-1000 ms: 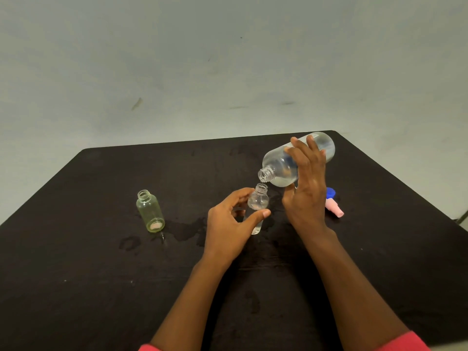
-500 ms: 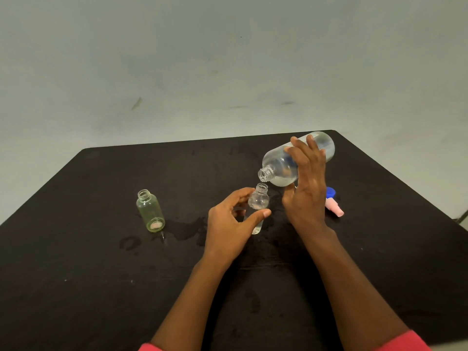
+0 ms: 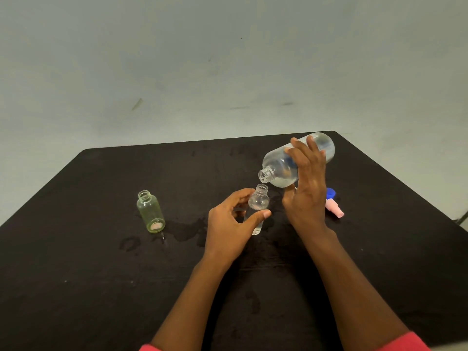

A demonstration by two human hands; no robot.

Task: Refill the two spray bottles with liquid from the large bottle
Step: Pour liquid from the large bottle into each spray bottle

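My right hand (image 3: 305, 188) grips the large clear bottle (image 3: 281, 171), tilted with its open mouth pointing down-left, just above the neck of a small clear spray bottle (image 3: 258, 200). That small bottle stands upright on the black table (image 3: 76, 262), held between the thumb and fingers of my left hand (image 3: 229, 224). Some clear liquid lies in its bottom. A second small spray bottle (image 3: 151, 211), greenish and uncapped, stands alone to the left.
A pink spray head (image 3: 334, 209) and a blue cap (image 3: 330, 193) lie on the table just right of my right hand. Wet patches (image 3: 187, 230) darken the table between the two small bottles. A pale wall rises behind the table's far edge.
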